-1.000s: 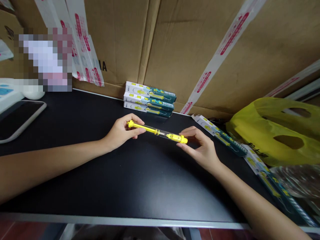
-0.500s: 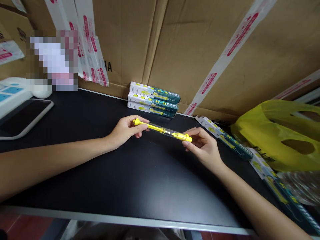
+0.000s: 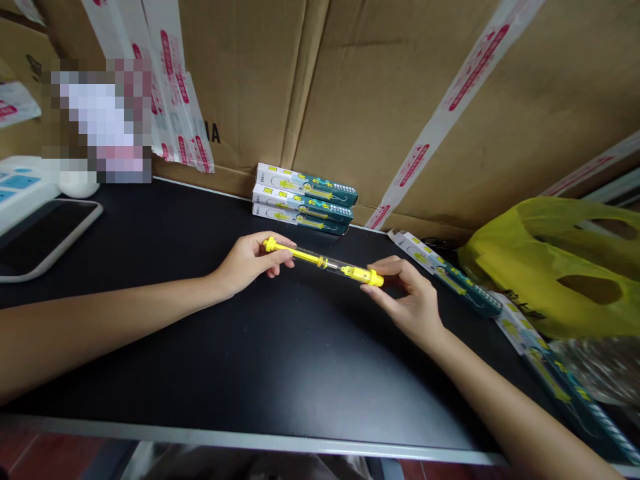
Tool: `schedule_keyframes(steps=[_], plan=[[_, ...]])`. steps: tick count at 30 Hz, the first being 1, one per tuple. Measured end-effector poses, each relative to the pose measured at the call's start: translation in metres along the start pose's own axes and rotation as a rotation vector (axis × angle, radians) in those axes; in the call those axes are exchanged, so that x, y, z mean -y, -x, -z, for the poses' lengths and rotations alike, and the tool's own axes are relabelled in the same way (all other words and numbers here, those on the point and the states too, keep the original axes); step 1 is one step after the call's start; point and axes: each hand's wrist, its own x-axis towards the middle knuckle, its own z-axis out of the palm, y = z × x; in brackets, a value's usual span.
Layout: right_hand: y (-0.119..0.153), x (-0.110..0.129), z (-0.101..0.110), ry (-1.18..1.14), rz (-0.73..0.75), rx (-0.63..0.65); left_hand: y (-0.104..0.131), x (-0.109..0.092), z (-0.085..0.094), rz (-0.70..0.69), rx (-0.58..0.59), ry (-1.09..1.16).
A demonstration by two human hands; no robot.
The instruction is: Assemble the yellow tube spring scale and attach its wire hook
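Note:
A tubular spring scale (image 3: 327, 264), with a clear barrel and yellow inner parts, is held level above the black table. My left hand (image 3: 257, 257) pinches its left end between thumb and fingers, just inside the yellow end knob. At the other end, the thumb and fingers of my right hand (image 3: 405, 293) close around the yellow cap. A short metal rod shows in the middle of the barrel. Behind it stands a stack of printed spring scale boxes (image 3: 303, 207), apart from both hands.
Two more boxes, one here (image 3: 447, 277) and one nearer the edge (image 3: 563, 380), lie at right beside a yellow plastic bag (image 3: 545, 267). A phone (image 3: 43, 240) and a white power strip (image 3: 23, 183) are at left. Taped cardboard (image 3: 380, 100) walls the back of the black table (image 3: 240, 373).
The yellow part at the scale's right end has turned slightly, showing a broader flat face now. Both hands keep their hold; the whole view has shifted a little.

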Motion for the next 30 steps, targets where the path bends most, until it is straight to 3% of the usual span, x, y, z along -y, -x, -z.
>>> schedule_keyframes(steps=[11, 19, 30], plan=[[-0.001, 0.001, -0.002, -0.279, -0.3, 0.057, 0.001, -0.001, -0.001, 0.003, 0.004, -0.011], [-0.004, 0.01, -0.003, -0.421, -0.561, 0.252, 0.003, -0.001, -0.003, 0.004, 0.034, -0.069], [-0.003, 0.007, -0.004, -0.448, -0.61, 0.248, 0.003, -0.002, -0.002, -0.005, 0.046, -0.065]])
